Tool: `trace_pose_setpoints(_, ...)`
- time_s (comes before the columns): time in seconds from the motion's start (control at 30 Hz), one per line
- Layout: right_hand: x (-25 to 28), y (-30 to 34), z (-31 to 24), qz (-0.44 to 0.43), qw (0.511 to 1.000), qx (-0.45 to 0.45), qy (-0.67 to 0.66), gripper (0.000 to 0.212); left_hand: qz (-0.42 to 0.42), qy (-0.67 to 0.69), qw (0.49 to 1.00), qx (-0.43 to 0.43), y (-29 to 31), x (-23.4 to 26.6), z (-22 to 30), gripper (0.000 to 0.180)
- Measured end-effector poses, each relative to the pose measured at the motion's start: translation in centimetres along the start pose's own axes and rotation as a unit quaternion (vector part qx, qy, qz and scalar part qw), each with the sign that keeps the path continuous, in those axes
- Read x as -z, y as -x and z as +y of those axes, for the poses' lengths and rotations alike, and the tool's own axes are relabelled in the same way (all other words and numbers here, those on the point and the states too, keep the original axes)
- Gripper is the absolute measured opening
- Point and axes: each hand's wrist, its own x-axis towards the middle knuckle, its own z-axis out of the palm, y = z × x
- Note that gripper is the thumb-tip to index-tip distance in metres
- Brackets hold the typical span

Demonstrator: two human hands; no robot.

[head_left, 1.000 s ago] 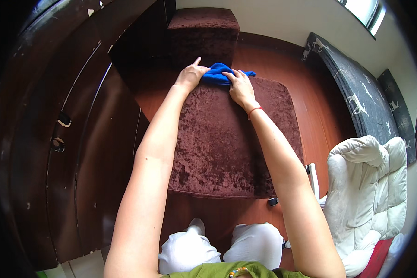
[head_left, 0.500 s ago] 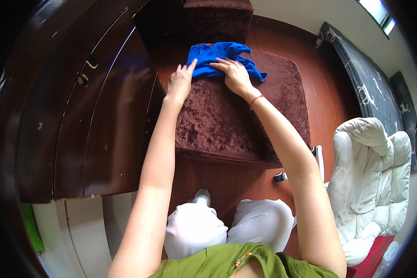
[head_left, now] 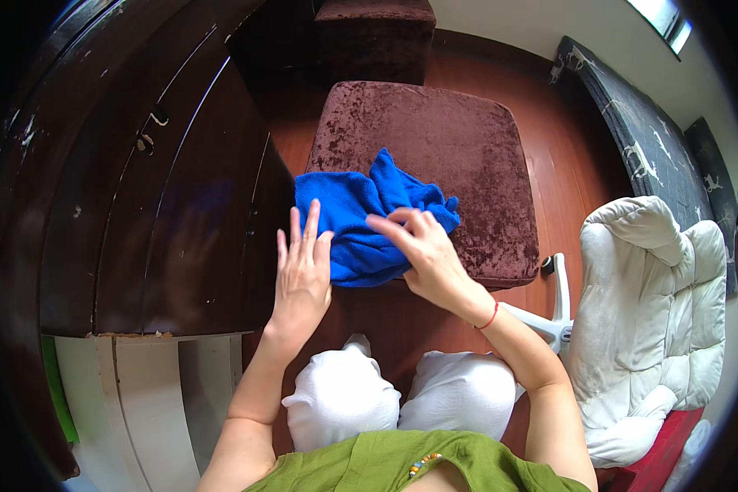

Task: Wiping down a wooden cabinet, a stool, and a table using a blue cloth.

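Green fabric lies nearest us: a loose top (head_left: 353,466) with a short row of coloured beads (head_left: 425,466) at its neckline. Just beyond it are two knees in white trousers (head_left: 342,402). At our right, a white padded swivel chair (head_left: 644,320) stands on a pale base, with something red beneath its cushioning.

Past the knees, our left hand (head_left: 302,275) is flat with its fingers stretched and spread, holding nothing, over the left edge of a crumpled blue cloth (head_left: 351,246). Our right hand (head_left: 435,254), a thin red bracelet (head_left: 490,316) at its wrist, is over the cloth's right part. Its index finger points left and is blurred, the others are loosely bent — we cannot tell whether they pinch the fabric.

The cloth lies bunched on the near left part of a maroon velvet ottoman (head_left: 484,164), reaching its near edge. A dark wooden cabinet (head_left: 172,197) flanks it on our left — its surface glossy, its edges chipped. Farther off, we see a second velvet ottoman (head_left: 373,49), a reddish wooden floor (head_left: 558,189) and a grey deer-patterned panel (head_left: 644,139) by the pale wall (head_left: 508,25).
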Motion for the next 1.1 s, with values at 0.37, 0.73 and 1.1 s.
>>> trace_pose_setpoints(0.37,1.5,-11.0,9.2,0.009,0.991,0.095,0.098,0.047,0.083,0.100,0.990,0.059,-10.7,-1.9,-3.6,0.050)
trace_pose_setpoints(0.73,-2.2,-15.8,16.8,0.045,0.973,-0.081,0.210,0.045,0.077,0.080,0.994,0.008,-23.8,-11.3,-8.5,0.034)
trace_pose_setpoints(1.1,7.8,5.1,-0.3,-0.132,0.983,-0.094,-0.085,0.049,-0.115,0.201,0.964,-0.132,-3.1,3.1,4.0,0.038)
